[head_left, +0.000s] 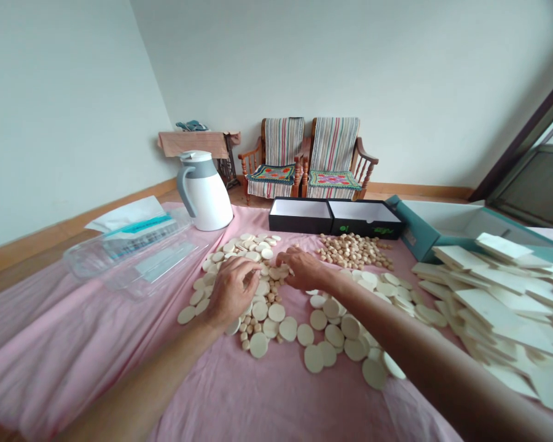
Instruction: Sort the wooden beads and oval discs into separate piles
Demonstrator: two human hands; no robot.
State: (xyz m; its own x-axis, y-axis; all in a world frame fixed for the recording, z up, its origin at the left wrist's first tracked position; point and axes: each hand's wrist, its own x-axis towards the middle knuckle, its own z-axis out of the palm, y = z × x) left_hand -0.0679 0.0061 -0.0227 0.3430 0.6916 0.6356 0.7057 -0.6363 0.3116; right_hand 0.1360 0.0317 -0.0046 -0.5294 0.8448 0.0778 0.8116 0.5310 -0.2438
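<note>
My left hand (236, 287) is curled low over a heap of thin, pale round discs (244, 245), its thumb and fingertips drawn together. Whatever it may grip is hidden. My right hand (300, 267) reaches in from the other side, fingers bent down at the heap's right edge; what lies between its fingertips is too small to name. Small wooden beads or cubes (271, 293) lie mixed among the discs between both hands. Under my right forearm spreads a second group of discs (334, 334). Beyond it is a pile of small rounded wooden pieces (354, 250).
Stacked pale square boards (498, 294) lie at right, before a teal box (424, 236). Two open black boxes (299, 226) stand at the back. A white jug (209, 199) and clear plastic packaging (129, 248) are at left. Pink cloth (276, 405) covers the table.
</note>
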